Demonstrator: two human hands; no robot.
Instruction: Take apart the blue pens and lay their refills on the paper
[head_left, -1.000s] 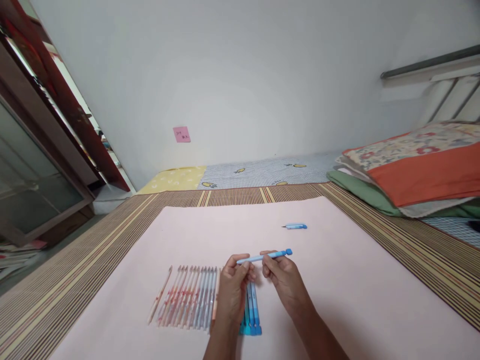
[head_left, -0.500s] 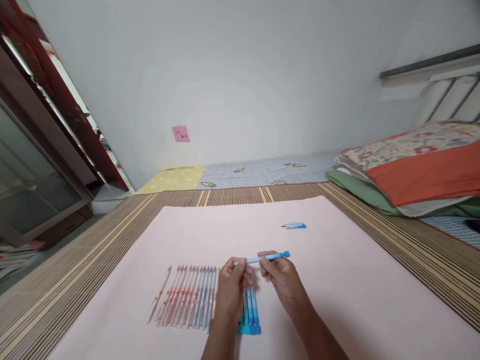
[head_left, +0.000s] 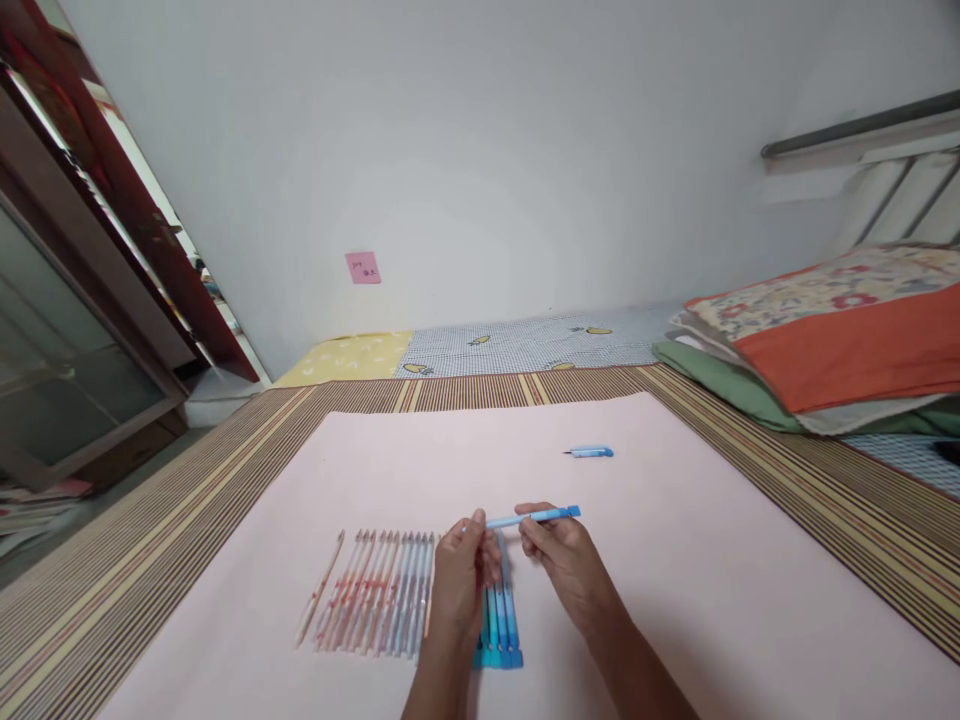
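pen (head_left: 513,521) bridges left hand (head_left: 459,572) and right hand (head_left: 568,565), seemingly pinched.

We count one held blue pen (head_left: 553,514) toward 5 o'clock and one short blue piece (head_left: 591,452) with a dark tip at 4. Toward 7 we find more than ten pale pens (head_left: 394,595); they lie too close for an exact tally, though one lies apart at the row's 9 o'clock end. At 6 we see at least three blue-and-teal pens (head_left: 511,615), partly covered. We also count one pink sheet (head_left: 712,560), one striped mat (head_left: 112,560) and, at 10, one pink note (head_left: 363,268).
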